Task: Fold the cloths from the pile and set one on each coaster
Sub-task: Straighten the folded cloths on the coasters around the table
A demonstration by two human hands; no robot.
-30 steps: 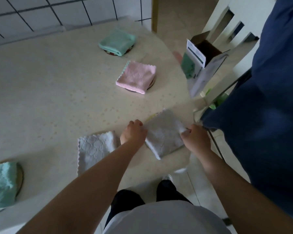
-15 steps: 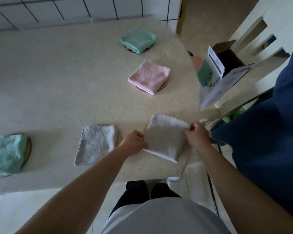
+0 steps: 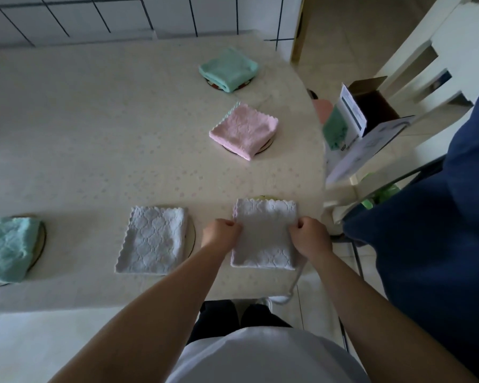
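- Now the table (image 3: 100, 150) carries four folded cloths on coasters; the white cloth (image 3: 263, 236) is the fifth, at its near right edge.
- Left hand (image 3: 221, 233) and right hand (image 3: 311, 237) pinch its side edges, equally near.
- Its coaster (image 3: 262, 198) lies underneath, only a far sliver showing, so centring is unclear.

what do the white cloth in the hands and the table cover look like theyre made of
White cloth: looks like soft microfibre or fleece, matte, with an embossed scale-like pattern and a scalloped edge; the exact fibre is unclear. Table cover: seems a thin cream sheet with small pale dots and a faint sheen, perhaps vinyl or coated fabric.
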